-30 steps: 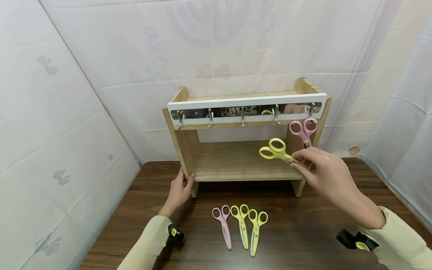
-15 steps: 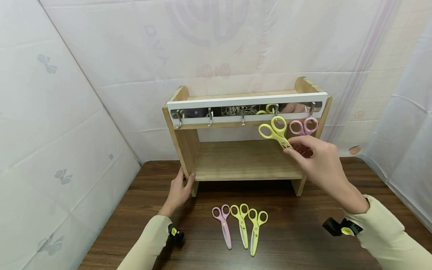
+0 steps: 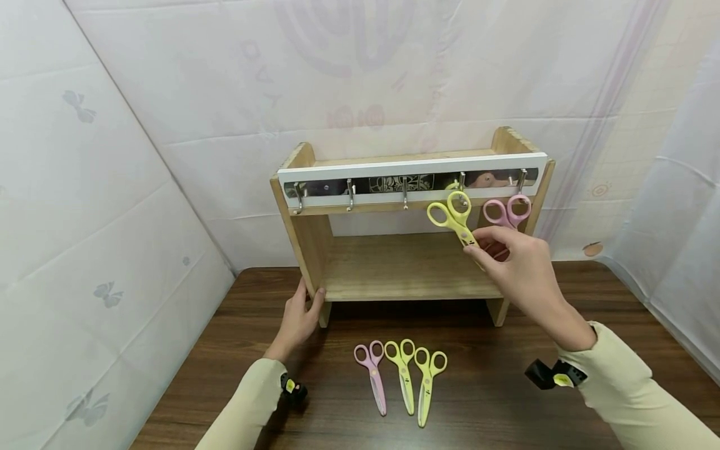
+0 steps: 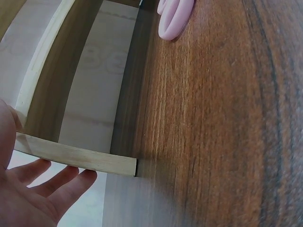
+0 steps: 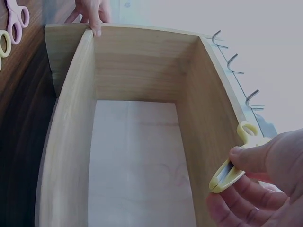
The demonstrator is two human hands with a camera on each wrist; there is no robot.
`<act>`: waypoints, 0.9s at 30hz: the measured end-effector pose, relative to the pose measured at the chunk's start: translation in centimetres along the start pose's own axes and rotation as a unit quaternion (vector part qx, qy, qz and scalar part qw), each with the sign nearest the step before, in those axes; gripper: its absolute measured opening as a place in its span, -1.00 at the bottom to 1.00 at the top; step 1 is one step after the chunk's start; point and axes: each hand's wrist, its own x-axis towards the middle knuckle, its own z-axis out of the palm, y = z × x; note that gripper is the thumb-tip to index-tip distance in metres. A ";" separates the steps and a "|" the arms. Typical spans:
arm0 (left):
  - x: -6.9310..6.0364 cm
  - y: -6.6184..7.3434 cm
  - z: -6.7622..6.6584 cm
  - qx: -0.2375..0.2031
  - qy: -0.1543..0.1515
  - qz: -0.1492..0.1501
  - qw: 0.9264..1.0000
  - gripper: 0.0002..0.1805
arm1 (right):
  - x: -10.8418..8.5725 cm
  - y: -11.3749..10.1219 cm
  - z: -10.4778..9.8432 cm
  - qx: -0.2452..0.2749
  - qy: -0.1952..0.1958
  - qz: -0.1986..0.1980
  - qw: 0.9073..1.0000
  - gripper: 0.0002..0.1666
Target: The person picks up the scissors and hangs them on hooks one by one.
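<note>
My right hand pinches yellow scissors by the blade end between thumb and fingers, handle loops upward. The loops are in front of the second hook from the right; whether they touch it I cannot tell. In the right wrist view, the pinched scissors tilt beside the shelf's upper board. Pink scissors hang by a loop at the rightmost hook, their blades hidden by my hand. My left hand holds the wooden shelf at its lower left side, thumb in front, fingers behind the side panel.
Pink scissors and two yellow scissors, one in the middle and one at right, lie on the dark wood table. A white hook rail with several metal hooks spans the shelf's top front. Patterned white cloth stands behind.
My right hand has lifted the yellow scissors and shifted left, bringing the loops from below the rail up to the second hook from the right. My left hand stays put.
</note>
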 end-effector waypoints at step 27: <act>0.0 0.1 0.0 -0.006 -0.005 -0.017 1.000 -0.43 | -1.3 0.6 0.7 -0.002 0.000 0.003 1.000 -0.82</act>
